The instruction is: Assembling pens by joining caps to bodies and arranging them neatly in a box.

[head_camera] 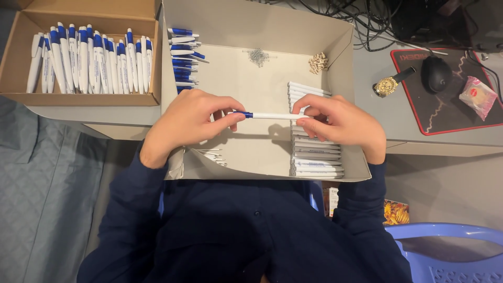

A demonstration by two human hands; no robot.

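I'm mid-assembly over the big white box point(335, 36): left hand point(186, 123) pinches the blue tip, right hand point(343, 123) grips the white pen point(270, 116) barrel, held between both sets of fingers. Next, I reckon, needs a firm push together.

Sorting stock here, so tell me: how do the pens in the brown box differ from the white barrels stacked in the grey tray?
The pens in the brown box have blue tips and clips; the white barrels are plain white. The pens stand in an upright row; the barrels lie flat, stacked. Both are white-bodied.
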